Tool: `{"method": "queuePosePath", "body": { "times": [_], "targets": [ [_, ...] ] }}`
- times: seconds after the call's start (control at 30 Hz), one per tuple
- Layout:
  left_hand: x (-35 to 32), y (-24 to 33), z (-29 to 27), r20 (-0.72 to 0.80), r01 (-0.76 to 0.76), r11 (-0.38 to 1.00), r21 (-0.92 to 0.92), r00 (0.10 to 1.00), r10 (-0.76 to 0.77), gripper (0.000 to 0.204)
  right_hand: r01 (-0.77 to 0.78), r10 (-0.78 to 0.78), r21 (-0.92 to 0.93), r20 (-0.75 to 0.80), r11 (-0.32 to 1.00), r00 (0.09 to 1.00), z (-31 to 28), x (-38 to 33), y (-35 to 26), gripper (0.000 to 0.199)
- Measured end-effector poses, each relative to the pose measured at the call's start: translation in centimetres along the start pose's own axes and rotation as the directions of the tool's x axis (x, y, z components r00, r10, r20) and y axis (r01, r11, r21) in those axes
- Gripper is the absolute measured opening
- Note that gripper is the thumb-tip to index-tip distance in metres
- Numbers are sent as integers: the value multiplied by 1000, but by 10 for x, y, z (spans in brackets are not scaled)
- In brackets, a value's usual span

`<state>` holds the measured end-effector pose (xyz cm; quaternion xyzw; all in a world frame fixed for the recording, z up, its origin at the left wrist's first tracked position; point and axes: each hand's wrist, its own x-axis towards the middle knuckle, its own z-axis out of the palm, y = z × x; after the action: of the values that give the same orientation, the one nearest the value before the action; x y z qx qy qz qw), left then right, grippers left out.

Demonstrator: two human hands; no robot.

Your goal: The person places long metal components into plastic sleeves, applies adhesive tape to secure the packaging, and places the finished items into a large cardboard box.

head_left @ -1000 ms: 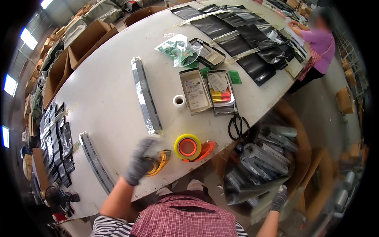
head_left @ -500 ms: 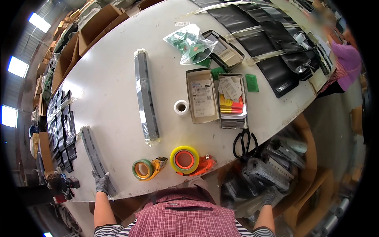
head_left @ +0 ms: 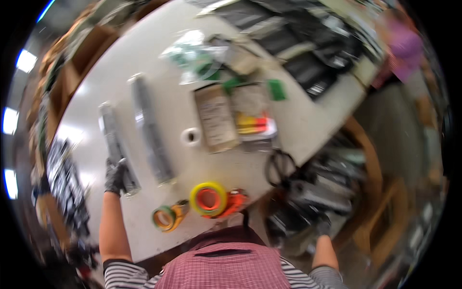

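Note:
My left hand (head_left: 115, 177), in a dark glove, grips the near end of a long narrow grey bundle (head_left: 113, 136) in clear wrapping. The bundle lies on the left of the white table. Beside it, to the right, rests a second, thicker grey bundle (head_left: 150, 130), wrapped and taped. My gloved right hand (head_left: 323, 225) is low on the right, inside a round-sided bin, at the plastic-wrapped packages (head_left: 323, 195). Blur hides its fingers and whatever they touch.
An orange tape dispenser (head_left: 178, 212), yellow tape roll (head_left: 208, 198) and black scissors (head_left: 280, 168) line the near edge. A white roll (head_left: 191, 137) and open boxes (head_left: 215, 118) stand mid-table. Black packages (head_left: 274, 36) cover the far right; a person (head_left: 404, 45) is beyond.
My left hand has moved the narrow grey bundle away from me, alongside the thicker one. My right hand stays at the bin. The whole view has shifted and blurred.

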<state>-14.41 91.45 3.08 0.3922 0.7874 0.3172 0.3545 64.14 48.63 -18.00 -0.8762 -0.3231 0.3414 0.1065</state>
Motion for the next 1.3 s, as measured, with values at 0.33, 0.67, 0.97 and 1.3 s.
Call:
{"method": "queuePosePath", "body": {
  "times": [0.33,0.67,0.97,1.3],
  "targets": [
    [-125,30,114,299,-554,525,646,817,493,107,-564,536,18,-333,826,775,10,-72,22,47],
    [-40,34,144,253,-531,387,754,778,575,98,-793,836,283,-289,539,466,9,-135,96,60],
    [29,75,176,173,-343,460,819,912,373,100,-653,781,469,-528,595,333,31,-195,137,27],
    [63,61,167,305,-542,593,595,835,458,97,-625,521,-226,-385,747,762,40,-131,98,43]
  ]
}}
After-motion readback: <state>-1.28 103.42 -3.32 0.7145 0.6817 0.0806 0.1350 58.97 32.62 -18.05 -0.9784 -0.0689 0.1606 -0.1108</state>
